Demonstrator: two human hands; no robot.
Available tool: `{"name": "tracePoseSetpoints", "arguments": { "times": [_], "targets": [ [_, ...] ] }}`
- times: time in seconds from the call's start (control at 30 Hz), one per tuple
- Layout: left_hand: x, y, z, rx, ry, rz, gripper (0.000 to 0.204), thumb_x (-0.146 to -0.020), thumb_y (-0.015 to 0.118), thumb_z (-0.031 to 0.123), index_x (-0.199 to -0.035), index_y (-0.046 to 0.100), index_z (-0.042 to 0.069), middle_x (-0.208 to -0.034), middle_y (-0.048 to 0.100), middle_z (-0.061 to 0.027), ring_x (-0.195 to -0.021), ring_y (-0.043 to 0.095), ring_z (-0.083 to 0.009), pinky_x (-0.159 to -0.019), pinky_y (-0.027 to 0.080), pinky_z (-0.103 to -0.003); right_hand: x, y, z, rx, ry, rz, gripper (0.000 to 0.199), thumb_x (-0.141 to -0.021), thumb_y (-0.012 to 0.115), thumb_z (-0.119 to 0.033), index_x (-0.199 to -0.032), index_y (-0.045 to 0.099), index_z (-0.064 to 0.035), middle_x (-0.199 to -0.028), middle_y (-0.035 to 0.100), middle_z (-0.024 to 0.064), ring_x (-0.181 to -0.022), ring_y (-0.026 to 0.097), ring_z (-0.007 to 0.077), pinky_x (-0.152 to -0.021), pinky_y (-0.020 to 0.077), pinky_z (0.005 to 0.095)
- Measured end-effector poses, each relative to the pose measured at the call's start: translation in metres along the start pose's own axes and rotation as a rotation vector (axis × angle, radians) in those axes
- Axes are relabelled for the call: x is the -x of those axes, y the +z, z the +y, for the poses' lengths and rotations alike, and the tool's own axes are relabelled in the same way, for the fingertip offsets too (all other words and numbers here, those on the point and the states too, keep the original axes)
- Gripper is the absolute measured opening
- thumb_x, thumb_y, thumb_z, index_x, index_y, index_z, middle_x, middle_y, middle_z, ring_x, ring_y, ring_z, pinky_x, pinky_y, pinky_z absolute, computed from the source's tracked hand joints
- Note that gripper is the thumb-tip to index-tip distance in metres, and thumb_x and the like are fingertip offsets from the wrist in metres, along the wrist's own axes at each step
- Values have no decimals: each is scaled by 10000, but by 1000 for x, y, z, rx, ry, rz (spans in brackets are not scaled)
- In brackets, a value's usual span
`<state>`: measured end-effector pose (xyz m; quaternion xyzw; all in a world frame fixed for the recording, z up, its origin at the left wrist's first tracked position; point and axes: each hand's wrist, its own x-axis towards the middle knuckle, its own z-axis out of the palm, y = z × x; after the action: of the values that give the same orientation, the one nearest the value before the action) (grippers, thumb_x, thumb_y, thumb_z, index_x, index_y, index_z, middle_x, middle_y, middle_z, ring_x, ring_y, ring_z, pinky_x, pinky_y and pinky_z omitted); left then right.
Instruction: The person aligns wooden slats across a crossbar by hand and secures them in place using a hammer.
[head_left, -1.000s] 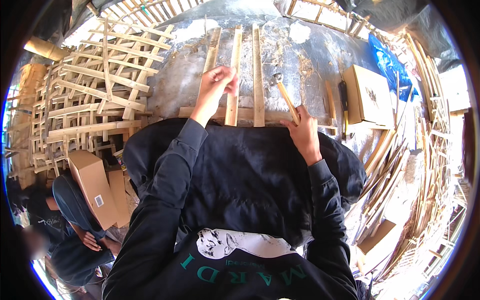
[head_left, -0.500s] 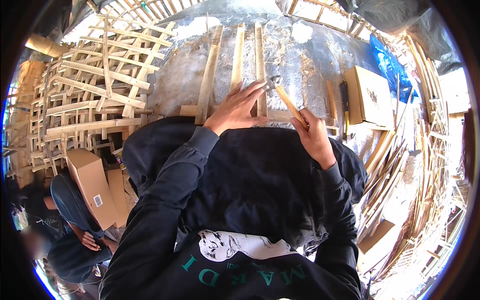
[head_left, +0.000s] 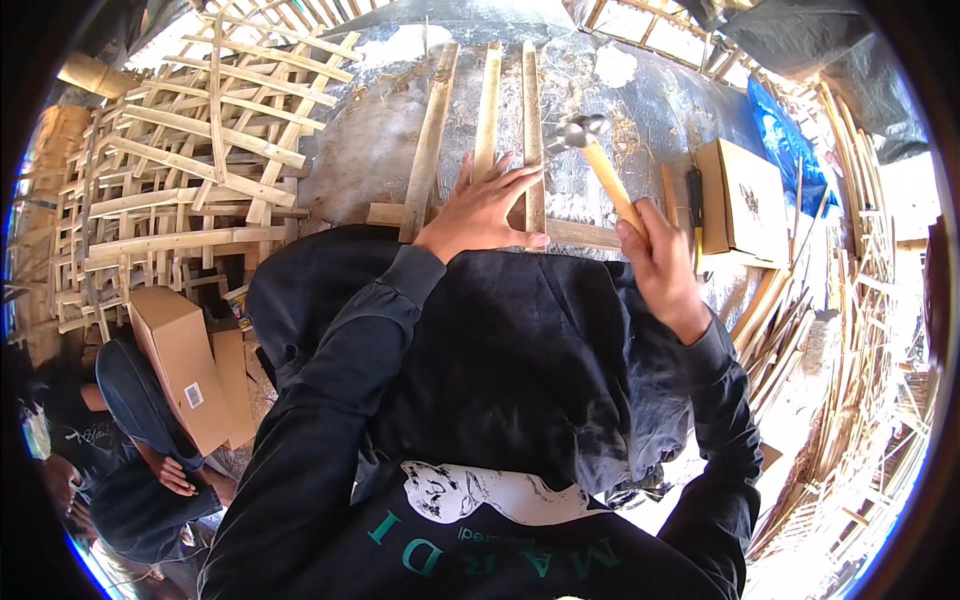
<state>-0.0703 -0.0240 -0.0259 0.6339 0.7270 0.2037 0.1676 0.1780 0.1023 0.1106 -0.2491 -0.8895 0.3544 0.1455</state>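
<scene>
My right hand (head_left: 658, 255) is wrapped round the wooden handle of a claw hammer (head_left: 610, 180), its metal head raised to the right of the slats. With fingers spread, my left hand (head_left: 488, 212) lies over the middle bamboo slat (head_left: 487, 110) and reaches the right bamboo slat (head_left: 533, 120). The left bamboo slat (head_left: 430, 140) runs alongside, left of that hand. All three slats point away from me and cross a flat wooden crosspiece (head_left: 580, 234) near my knees. My left hand and wrist cover part of that crosspiece.
Woven bamboo lattices (head_left: 190, 150) pile up at the left. At the right are a cardboard box (head_left: 740, 200), a dark-handled tool (head_left: 694, 200), a blue plastic sheet (head_left: 785, 140) and bundled bamboo strips (head_left: 780, 340). Another person (head_left: 150, 450) sits at lower left beside a cardboard carton (head_left: 180, 370).
The hammer has lifted away from the right slat, and my right hand has moved right with it. My left hand stays on the slats, its fingers spread wider.
</scene>
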Motion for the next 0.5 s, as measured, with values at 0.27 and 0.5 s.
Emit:
{"name": "tracePoseSetpoints", "arguments": {
  "times": [0.27,0.5],
  "targets": [
    [-2,1,-1,28,-35,-20,1196,-771,717,888,-1680,388,184,-1750,393,-23,-1657,257,-356,-1305,110,-734,5,-1,10,190,-34,-176,175,-1080,659,-146,-1118,562,-5,-795,629,325,-787,617,574,-669,442,607],
    [3,-11,6,86,-55,-10,1095,-797,819,735,-1680,369,269,-1703,446,-102,-1621,336,-366,-1282,274,-650,2,9,2,103,20,89,191,-1088,640,-143,-1194,540,-20,-784,628,311,-749,614,581,-629,460,580]
  ]
}}
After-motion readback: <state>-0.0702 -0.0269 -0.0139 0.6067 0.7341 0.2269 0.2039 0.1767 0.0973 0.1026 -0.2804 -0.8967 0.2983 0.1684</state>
